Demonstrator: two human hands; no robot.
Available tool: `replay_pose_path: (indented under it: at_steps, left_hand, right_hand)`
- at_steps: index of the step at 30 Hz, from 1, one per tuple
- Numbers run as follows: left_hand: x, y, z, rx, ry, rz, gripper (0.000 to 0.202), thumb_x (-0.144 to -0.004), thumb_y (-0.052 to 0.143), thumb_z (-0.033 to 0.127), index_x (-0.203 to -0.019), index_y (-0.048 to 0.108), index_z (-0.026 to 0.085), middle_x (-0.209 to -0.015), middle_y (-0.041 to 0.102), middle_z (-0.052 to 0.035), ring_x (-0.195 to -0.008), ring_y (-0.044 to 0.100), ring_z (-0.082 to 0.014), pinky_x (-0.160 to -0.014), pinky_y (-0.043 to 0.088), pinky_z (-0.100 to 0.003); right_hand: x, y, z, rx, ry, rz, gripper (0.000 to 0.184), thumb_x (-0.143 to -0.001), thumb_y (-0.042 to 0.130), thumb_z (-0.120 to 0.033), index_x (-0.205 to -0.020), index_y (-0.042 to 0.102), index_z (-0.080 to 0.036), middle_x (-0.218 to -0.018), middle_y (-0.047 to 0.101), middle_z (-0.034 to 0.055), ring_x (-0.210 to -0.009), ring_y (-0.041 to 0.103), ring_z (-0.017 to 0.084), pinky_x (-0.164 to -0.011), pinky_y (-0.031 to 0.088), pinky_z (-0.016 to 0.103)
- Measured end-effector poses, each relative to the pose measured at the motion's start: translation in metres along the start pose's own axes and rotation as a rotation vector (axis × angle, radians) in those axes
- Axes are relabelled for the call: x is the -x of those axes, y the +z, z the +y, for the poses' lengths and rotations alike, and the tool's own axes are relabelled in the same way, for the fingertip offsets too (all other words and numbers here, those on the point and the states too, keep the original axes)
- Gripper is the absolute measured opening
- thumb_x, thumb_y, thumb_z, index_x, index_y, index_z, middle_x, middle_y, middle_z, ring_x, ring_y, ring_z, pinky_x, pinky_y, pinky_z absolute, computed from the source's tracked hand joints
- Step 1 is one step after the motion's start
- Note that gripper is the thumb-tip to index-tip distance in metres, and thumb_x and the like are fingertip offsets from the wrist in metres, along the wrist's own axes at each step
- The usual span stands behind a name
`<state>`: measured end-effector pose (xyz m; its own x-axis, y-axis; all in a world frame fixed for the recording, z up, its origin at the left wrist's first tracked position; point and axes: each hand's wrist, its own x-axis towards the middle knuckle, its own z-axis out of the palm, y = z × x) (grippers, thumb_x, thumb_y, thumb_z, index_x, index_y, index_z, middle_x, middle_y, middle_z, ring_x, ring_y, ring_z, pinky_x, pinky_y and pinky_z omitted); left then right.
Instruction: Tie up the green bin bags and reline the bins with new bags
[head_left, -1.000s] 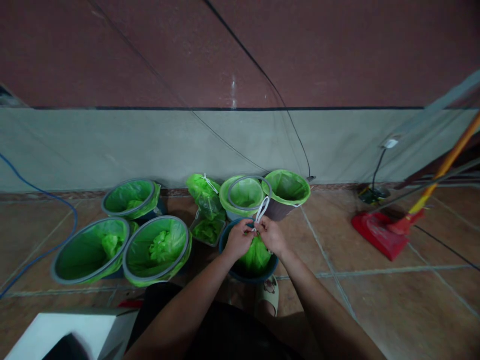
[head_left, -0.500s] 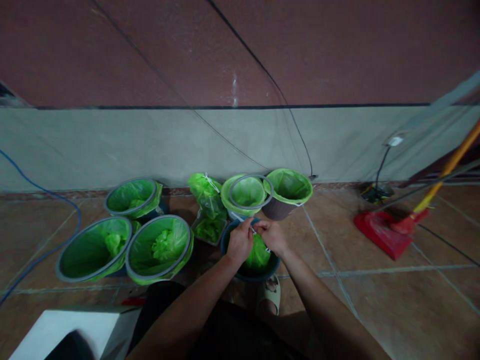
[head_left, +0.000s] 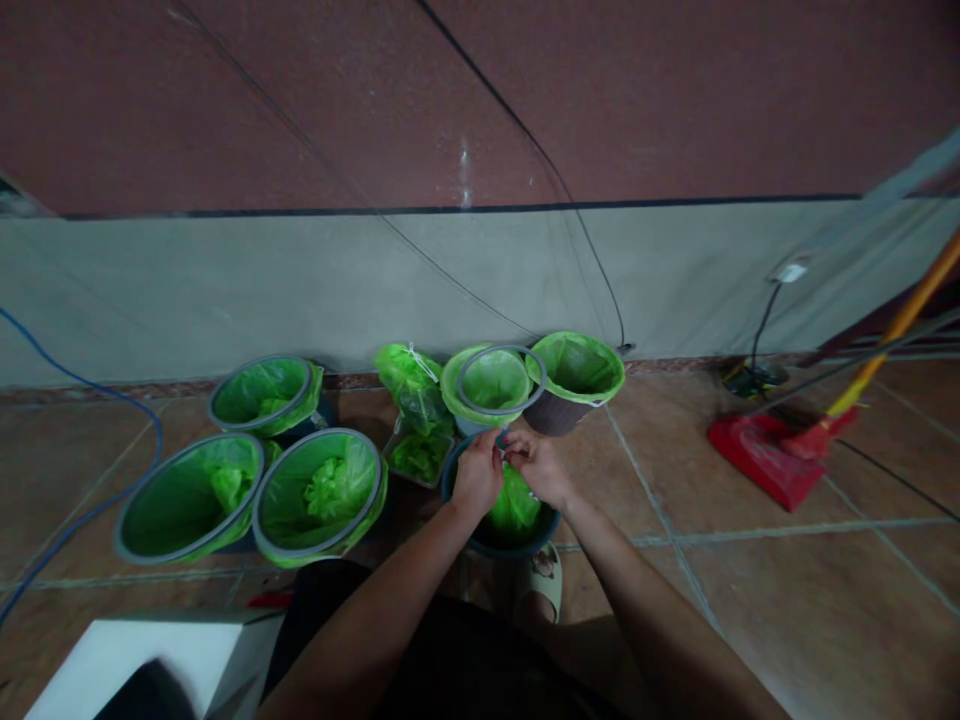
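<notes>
Both of my hands meet over a dark blue bin (head_left: 480, 538) on the floor in front of me. A bunched green bag (head_left: 514, 505) sits inside it. My left hand (head_left: 475, 476) and my right hand (head_left: 537, 466) are closed, pinching the bag's white drawstring at the bag's top, fingertips nearly touching. The string itself is almost hidden between the fingers.
Three grey-rimmed bins with green liners (head_left: 319, 495) stand to the left. A tied green bag (head_left: 411, 390) and two lined bins (head_left: 577, 375) stand behind. A red dustpan with a broom (head_left: 765, 455) lies right. Cables run along the wall; a white box (head_left: 142, 655) sits near left.
The white string loop that stood up above my hands a second ago has been drawn down and no longer shows. My hands have moved closer together over the bag.
</notes>
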<state>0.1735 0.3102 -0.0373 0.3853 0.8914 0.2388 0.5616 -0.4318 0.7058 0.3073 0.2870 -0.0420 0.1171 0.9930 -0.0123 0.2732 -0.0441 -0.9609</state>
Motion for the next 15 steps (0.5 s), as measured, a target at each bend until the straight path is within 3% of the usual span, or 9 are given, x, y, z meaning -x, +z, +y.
replay_pose_path:
  at_steps: [4, 8, 12, 15]
  left_hand:
    - [-0.004, -0.003, -0.001, 0.083, -0.044, -0.051, 0.038, -0.083, 0.048, 0.004, -0.119, 0.057, 0.013, -0.096, 0.070, -0.0085, -0.086, 0.066, -0.0187, -0.084, 0.051, -0.033]
    - [-0.010, -0.009, -0.004, 0.153, -0.117, -0.109, 0.033, -0.081, 0.056, 0.008, -0.113, 0.057, 0.017, -0.084, 0.072, -0.0023, -0.073, 0.066, -0.0146, -0.073, 0.051, -0.027]
    - [-0.012, -0.015, -0.004, 0.036, -0.059, -0.163, 0.015, -0.082, 0.055, 0.011, -0.088, 0.065, 0.020, -0.080, 0.072, 0.0002, -0.073, 0.066, -0.0135, -0.074, 0.048, -0.024]
    - [-0.009, -0.015, -0.002, -0.028, -0.029, -0.176, 0.021, -0.081, 0.051, 0.008, -0.088, 0.067, 0.020, -0.083, 0.072, -0.0005, -0.074, 0.065, -0.0135, -0.074, 0.048, -0.024]
  right_hand:
    - [0.003, -0.001, -0.009, -0.285, 0.107, -0.024, 0.038, -0.065, 0.065, -0.027, -0.101, 0.054, -0.019, -0.069, 0.066, -0.0028, -0.056, 0.055, 0.011, -0.053, 0.037, 0.022]
    - [0.007, -0.009, -0.014, -0.598, 0.369, -0.055, 0.053, -0.057, 0.075, -0.023, -0.106, 0.054, -0.020, -0.065, 0.061, -0.0061, -0.039, 0.031, 0.002, -0.039, 0.015, 0.018]
    - [0.007, -0.011, -0.013, -0.700, 0.445, -0.062, 0.055, -0.055, 0.078, -0.019, -0.105, 0.056, -0.018, -0.049, 0.047, -0.0112, -0.038, 0.023, 0.001, -0.040, 0.008, 0.018]
    - [0.005, -0.009, -0.012, -0.701, 0.446, -0.015, 0.055, -0.053, 0.079, -0.020, -0.103, 0.057, -0.018, -0.048, 0.044, -0.0119, -0.037, 0.024, 0.002, -0.040, 0.008, 0.018]
